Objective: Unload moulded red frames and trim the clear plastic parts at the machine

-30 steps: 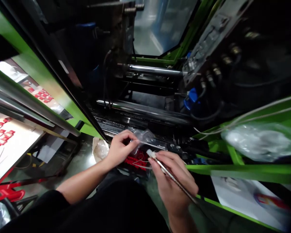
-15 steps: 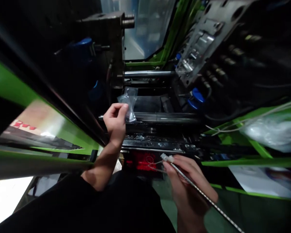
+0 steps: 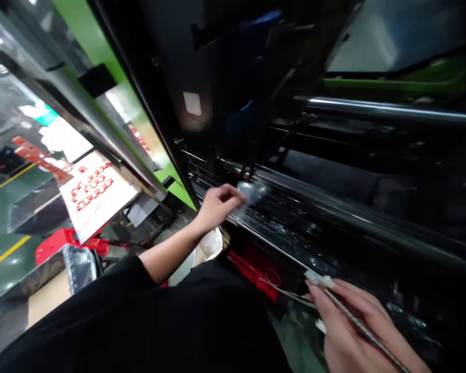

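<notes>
clear film [image 3: 252, 194]: up in front of the left hand, over the ledge of the machine; blurred, so can't make out if it's bag or scrap.
left grip [image 3: 215, 208]: thumb and fingertips pinching one edge of the film, rest hanging free; arm reaching out, wrist bent.
white-tipped rod [image 3: 367, 331]: at the near right, slanting back through the right hand, pale tip toward the ledge.
right grip [image 3: 349, 336]: thumb and fingers pressed on the rod just behind the tip.
good handling: i'd gather the film smaller in the pinch so no corner snags; lift it clear of the ledge rather than dragging; hold the rod low and apart so the two don't tangle.
loose cord [image 3: 289, 295]: looping from near the right hand toward the red pieces [image 3: 244, 264] below the ledge; slack, looks easy to catch, mind it.
ledge [image 3: 306, 248]: dark, long edge running between the hands; wet or littered, can't tell.
round bar [image 3: 318, 197]: beyond the ledge, hard limit for the left knuckles.
green post [image 3: 178, 184]: upright edge just left of the reaching hand, tight side.
open room: above the ledge between both hands; also left below, over the lined container [image 3: 213, 243].
bench [image 3: 112, 207]: past the post, red parts in rows, well apart from both hands.
</notes>
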Tool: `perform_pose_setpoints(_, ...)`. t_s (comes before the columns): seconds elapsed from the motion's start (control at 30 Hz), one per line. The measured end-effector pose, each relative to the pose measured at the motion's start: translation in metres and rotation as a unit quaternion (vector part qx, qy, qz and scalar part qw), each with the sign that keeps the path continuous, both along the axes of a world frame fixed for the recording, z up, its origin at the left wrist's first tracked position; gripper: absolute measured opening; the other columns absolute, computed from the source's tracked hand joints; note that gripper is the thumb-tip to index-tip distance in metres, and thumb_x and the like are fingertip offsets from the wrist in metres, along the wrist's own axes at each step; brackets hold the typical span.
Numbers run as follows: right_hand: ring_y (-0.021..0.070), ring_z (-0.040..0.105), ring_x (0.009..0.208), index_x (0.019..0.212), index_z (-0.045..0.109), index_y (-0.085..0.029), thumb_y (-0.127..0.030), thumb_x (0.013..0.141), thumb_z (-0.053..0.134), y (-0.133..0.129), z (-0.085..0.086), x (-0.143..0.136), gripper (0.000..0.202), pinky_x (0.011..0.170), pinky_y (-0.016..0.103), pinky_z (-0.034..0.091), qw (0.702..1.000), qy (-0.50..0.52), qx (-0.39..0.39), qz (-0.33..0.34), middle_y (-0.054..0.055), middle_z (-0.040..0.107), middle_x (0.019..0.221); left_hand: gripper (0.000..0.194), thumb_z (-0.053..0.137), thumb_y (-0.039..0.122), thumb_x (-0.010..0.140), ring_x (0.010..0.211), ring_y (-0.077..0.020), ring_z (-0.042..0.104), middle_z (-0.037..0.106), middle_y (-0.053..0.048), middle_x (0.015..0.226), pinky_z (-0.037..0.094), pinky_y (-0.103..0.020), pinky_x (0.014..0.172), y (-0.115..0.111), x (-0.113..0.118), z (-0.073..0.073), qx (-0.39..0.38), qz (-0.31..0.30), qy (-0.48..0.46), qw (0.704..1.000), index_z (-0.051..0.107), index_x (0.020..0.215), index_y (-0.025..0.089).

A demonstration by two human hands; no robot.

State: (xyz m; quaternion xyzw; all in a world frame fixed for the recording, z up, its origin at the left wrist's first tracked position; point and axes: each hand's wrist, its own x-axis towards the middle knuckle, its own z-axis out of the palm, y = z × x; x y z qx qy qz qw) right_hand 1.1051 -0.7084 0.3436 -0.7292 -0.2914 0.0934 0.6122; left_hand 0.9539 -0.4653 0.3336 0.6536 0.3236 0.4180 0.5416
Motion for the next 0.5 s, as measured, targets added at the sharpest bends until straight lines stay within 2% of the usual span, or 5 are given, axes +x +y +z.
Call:
perform_pose_setpoints(0.1,0.0222,0.071,0.080,0.092,0.076,-0.018,-0.024,0.079,0.084,-0.002,0.000,0.004,0.016,0.073,0.037,0.059,0.988,-0.080,0.036,0.128,0.007,0.075,0.097,0.028,0.076,0.042,0.086,0.071,-0.0125,0.058,0.067,-0.003,0.079,0.044,-0.022,0.068,-0.059,-0.012,-0.013,-0.047,0.010,0.028,0.998,0.071,0.083,0.014)
perform_pose_setpoints(0.2,0.0206,0.071,0.085,0.095,0.075,-0.020,-0.014,0.083,0.079,-0.002,0.008,0.003,0.014,0.075,0.035,0.060,0.970,-0.130,0.063,0.198,0.005,0.074,0.098,0.027,0.076,0.041,0.088,0.070,-0.0127,0.057,0.065,-0.003,0.079,0.045,-0.022,0.067,-0.095,-0.022,-0.007,-0.064,0.011,0.038,0.997,0.071,0.083,0.014)
perform_pose_setpoints(0.37,0.0200,0.072,0.092,0.104,0.073,-0.021,-0.001,0.083,0.074,0.001,0.027,-0.006,0.029,0.081,0.037,0.063,0.954,-0.179,0.119,0.210,0.005,0.074,0.102,0.026,0.074,0.040,0.091,0.070,-0.0146,0.060,0.065,-0.005,0.086,0.049,-0.024,0.064,-0.106,-0.010,0.011,-0.067,-0.078,0.020,0.994,0.071,0.085,0.015)
perform_pose_setpoints(0.5,0.0207,0.073,0.096,0.107,0.074,-0.020,0.003,0.081,0.074,0.004,0.031,-0.007,0.036,0.086,0.038,0.064,0.958,-0.212,0.116,0.152,0.006,0.074,0.106,0.018,0.072,0.034,0.092,0.083,-0.0181,0.063,0.066,-0.009,0.097,0.051,-0.026,0.068,-0.102,0.012,0.018,-0.023,-0.164,0.031,0.986,0.074,0.093,0.016)
